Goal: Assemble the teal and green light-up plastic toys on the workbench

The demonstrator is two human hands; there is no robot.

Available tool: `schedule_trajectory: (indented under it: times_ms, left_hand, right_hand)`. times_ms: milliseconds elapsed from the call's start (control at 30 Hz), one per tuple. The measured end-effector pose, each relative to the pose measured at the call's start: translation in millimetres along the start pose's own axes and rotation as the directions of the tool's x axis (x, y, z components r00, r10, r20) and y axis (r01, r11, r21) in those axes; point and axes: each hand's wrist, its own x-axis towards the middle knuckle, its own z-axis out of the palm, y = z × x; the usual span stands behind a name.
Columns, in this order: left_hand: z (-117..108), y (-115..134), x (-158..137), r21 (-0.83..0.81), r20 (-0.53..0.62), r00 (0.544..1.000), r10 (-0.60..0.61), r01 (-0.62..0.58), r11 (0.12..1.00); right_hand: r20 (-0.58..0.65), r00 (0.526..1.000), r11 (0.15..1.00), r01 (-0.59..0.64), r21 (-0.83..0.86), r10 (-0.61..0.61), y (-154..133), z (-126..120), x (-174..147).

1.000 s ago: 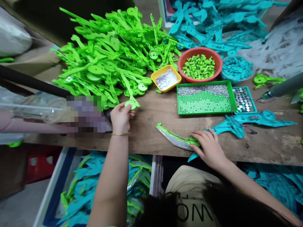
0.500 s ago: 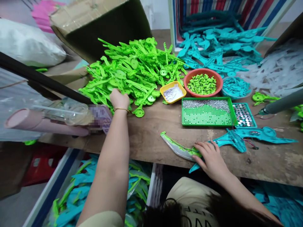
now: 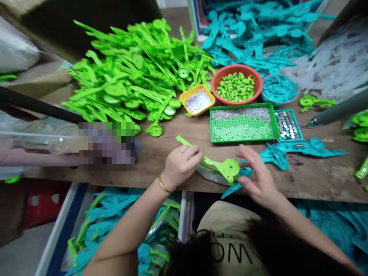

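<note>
My left hand [image 3: 181,165] pinches a green plastic piece [image 3: 221,166] with a round disc at its right end. The piece lies over a curved part with a clear plastic strip [image 3: 214,177], mostly hidden beneath it. Just right of the disc, my right hand [image 3: 257,174] has its fingers apart and holds nothing. A turquoise plastic part [image 3: 277,156] with thin wires lies on the table, its left end passing under my right hand.
A heap of green pieces [image 3: 135,73] fills the back left, turquoise pieces [image 3: 244,42] the back right. Between stand a yellow dish [image 3: 184,100], a red bowl [image 3: 214,88], a green tray [image 3: 243,142] of small metal bits and a tray of discs [image 3: 299,132]. A grey screwdriver-like tool [image 3: 339,109] hangs at right.
My left hand has come from the green heap to the table's front, bringing a green piece over the clear-strip part. My right hand has lifted off that part and spread its fingers.
</note>
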Motion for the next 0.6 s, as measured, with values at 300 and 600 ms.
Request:
schedule_trajectory:
  times_ms: [300, 600]
  left_hand:
    - [31.1, 6.5, -32.1, 0.068, -0.188, 0.976, -0.107, 0.121, 0.990]
    - [43.6, -18.7, -52.3, -0.144, -0.009, 0.734, -0.679, 0.671, 0.727]
  right_hand:
    - [0.218, 0.973, 0.927, 0.148, -0.344, -0.074, -4.6, 20.3, 2.4]
    - [0.030, 0.999, 0.974, -0.010, -0.225, 0.017, 31.0, 19.2, -10.6]
